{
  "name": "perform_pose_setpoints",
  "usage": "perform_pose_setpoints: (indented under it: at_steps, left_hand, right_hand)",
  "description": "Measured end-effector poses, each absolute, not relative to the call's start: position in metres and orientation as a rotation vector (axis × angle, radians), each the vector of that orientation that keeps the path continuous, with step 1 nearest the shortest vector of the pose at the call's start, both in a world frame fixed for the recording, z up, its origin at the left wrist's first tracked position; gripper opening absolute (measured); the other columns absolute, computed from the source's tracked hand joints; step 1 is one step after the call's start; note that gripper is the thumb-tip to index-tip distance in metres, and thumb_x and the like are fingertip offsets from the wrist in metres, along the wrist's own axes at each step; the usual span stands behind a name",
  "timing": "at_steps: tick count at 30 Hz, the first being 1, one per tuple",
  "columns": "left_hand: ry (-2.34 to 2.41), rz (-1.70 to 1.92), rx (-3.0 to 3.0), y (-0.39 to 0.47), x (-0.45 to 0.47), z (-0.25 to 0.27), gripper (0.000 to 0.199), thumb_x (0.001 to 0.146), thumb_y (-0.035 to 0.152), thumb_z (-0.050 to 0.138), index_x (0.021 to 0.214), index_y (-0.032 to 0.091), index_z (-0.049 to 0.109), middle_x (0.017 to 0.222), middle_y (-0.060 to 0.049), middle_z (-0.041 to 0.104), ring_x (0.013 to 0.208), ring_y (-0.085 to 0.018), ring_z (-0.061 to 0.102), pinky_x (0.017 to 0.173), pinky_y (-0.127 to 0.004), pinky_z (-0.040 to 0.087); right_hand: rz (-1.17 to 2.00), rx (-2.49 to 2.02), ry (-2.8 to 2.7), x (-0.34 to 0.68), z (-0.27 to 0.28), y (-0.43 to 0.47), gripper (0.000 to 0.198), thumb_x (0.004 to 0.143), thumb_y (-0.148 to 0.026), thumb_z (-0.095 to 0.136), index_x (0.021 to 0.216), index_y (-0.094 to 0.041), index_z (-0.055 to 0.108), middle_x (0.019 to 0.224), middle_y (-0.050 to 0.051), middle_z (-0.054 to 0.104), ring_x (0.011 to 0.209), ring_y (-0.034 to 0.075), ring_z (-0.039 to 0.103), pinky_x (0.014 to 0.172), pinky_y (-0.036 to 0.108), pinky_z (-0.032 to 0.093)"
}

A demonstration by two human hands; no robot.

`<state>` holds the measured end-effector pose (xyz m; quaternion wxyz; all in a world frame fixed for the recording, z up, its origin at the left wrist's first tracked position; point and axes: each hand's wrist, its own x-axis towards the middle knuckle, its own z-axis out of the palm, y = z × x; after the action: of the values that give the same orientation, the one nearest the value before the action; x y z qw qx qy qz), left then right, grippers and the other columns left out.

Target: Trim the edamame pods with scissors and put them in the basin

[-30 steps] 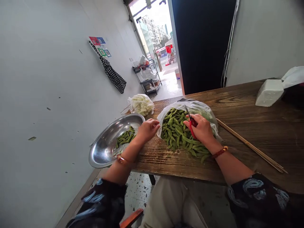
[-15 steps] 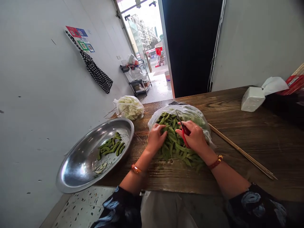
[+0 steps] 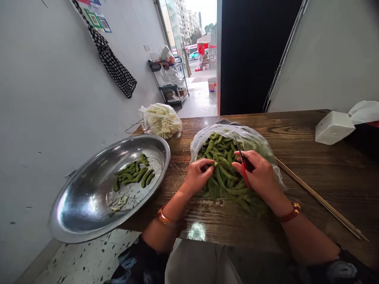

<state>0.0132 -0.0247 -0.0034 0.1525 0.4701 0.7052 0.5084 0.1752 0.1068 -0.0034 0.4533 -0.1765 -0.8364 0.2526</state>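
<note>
My left hand (image 3: 198, 175) pinches a green edamame pod (image 3: 215, 163), its end showing past the fingertips. Wrapped in my right hand (image 3: 262, 175) is a pair of scissors (image 3: 243, 167) with red handles, blades pointing up and away from me. Both hands are over a heap of edamame pods (image 3: 223, 156), which spills from a clear plastic bag (image 3: 260, 144) onto the wooden table (image 3: 204, 215). On the left, a wide metal bowl (image 3: 79, 209) holds several pods (image 3: 134, 173) and small pale trimmings (image 3: 120, 203).
Behind the bowl sits a plastic bag of cauliflower (image 3: 162, 120) with thin skewers beside it. A bundle of wooden sticks (image 3: 318, 193) lies right of the pods. A white tissue pack (image 3: 334, 126) stands farther right. A loaded cart (image 3: 170, 81) is near the doorway.
My head view has shifted, so the scene sits differently. My left hand now shows a pod end at its fingertips, a little apart from the scissors, which stay in my right hand.
</note>
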Motion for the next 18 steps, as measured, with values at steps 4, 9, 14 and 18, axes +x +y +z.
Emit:
perform_pose_setpoints:
  at_steps: [4, 9, 14, 18]
  left_hand:
    - [1.73, 1.617, 1.052, -0.029, 0.012, 0.0, 0.022, 0.075, 0.026, 0.066, 0.092, 0.014, 0.072, 0.076, -0.003, 0.067, 0.062, -0.01, 0.053, 0.058, -0.022, 0.041]
    - [1.558, 1.688, 0.927, -0.034, 0.014, 0.009, 0.024, 0.075, 0.029, 0.069, 0.093, 0.014, 0.072, 0.082, -0.005, 0.07, 0.063, -0.01, 0.055, 0.051, -0.02, 0.036]
    - [1.443, 1.706, 0.906, -0.036, 0.014, 0.012, 0.027, 0.074, 0.032, 0.071, 0.092, 0.013, 0.07, 0.086, -0.007, 0.071, 0.061, -0.01, 0.059, 0.049, -0.019, 0.036]
    - [1.458, 1.729, 0.871, -0.035, 0.014, 0.009, 0.031, 0.069, 0.035, 0.076, 0.09, 0.013, 0.069, 0.071, -0.002, 0.066, 0.052, -0.008, 0.055, 0.046, -0.019, 0.035]
  right_hand:
    - [0.618, -0.387, -2.126, 0.175, -0.003, 0.101, 0.026, 0.084, -0.038, 0.066, 0.105, -0.024, 0.065, 0.095, 0.006, 0.069, 0.083, 0.022, 0.067, 0.074, 0.036, 0.055]
    - [0.562, -0.37, -2.167, 0.175, -0.004, 0.098, 0.026, 0.084, -0.039, 0.066, 0.106, -0.024, 0.065, 0.092, 0.006, 0.068, 0.08, 0.022, 0.066, 0.071, 0.036, 0.055]
    - [0.551, -0.358, -2.186, 0.174, -0.004, 0.097, 0.026, 0.084, -0.04, 0.065, 0.106, -0.025, 0.065, 0.094, 0.006, 0.069, 0.082, 0.023, 0.067, 0.073, 0.037, 0.056]
    - [0.563, -0.346, -2.183, 0.174, -0.005, 0.097, 0.027, 0.084, -0.039, 0.066, 0.106, -0.024, 0.065, 0.094, 0.006, 0.068, 0.082, 0.022, 0.066, 0.073, 0.036, 0.056]
